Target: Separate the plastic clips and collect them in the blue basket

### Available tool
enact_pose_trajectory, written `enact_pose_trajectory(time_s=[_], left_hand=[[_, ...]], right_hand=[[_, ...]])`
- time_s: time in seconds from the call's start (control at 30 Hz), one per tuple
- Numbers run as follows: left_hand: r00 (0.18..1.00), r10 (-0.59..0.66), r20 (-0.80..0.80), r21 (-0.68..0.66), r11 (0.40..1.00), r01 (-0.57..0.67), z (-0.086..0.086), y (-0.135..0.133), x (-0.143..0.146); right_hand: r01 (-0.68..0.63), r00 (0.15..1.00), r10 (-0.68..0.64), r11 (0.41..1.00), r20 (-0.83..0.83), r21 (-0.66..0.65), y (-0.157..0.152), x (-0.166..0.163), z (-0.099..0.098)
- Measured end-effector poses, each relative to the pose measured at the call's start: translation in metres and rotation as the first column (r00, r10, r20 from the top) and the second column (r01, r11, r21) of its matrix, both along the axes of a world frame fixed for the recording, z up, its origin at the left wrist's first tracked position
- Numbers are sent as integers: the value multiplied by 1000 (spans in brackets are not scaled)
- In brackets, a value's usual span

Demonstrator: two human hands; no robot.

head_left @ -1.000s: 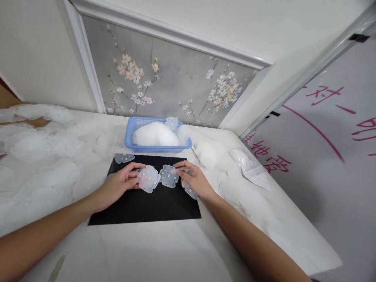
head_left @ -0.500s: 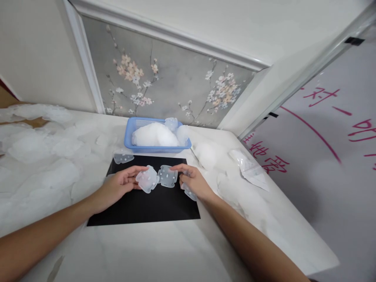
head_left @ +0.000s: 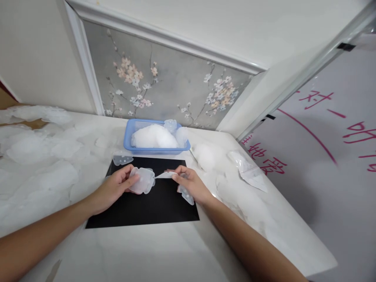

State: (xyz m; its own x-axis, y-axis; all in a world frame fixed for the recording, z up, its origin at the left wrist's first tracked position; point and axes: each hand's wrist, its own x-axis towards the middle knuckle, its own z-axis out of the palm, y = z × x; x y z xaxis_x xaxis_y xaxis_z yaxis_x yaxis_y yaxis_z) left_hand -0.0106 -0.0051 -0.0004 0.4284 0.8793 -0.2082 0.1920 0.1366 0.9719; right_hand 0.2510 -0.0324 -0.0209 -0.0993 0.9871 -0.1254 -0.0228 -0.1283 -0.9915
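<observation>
My left hand [head_left: 117,186] pinches a frosted, translucent plastic cut-out with a scalloped edge [head_left: 143,180] between thumb and fingers, above a black mat [head_left: 147,211]. In my right hand [head_left: 190,182], thumb and fingers close on a second translucent cut-out [head_left: 166,175], tilted so that it looks narrow. Its tip meets the edge of the first one; I cannot tell whether they are joined. Below my right hand lies another dotted cut-out [head_left: 186,196], partly covered by the fingers. One more dotted cut-out [head_left: 122,159] rests at the mat's far left corner.
Behind the mat stands a blue plastic basket [head_left: 157,150] holding white fluffy-looking material and translucent pieces. Heaps of translucent pieces [head_left: 44,145] cover the table's left side. More whitish pieces [head_left: 241,196] and a clear plastic bag [head_left: 249,170] lie right. A whiteboard [head_left: 317,164] stands at the right.
My left thumb has come over the face of its cut-out. My right hand has gone from touching the second cut-out's edge to pinching it and tilting it up off the mat.
</observation>
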Motion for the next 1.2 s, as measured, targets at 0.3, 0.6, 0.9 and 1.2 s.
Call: enact_pose_trajectory(time_s=[0.3,0.6,0.9,1.2], left_hand=[[988,24,152,-209,978,9,5,1,2],[983,-15,181,-209,976,53,6,2,3],[981,-22,195,-207,976,63,4,1,2],[950,-304,71,32,953,302,4,-7,3]], right_hand=[[-74,974,33,981,-226,-178,-1,-6,5],[-118,971,81,981,-224,-157,-2,-5,6],[1,983,-26,991,-180,-136,-4,-6,-2],[-79,982,70,996,-173,-48,-9,-29,4]])
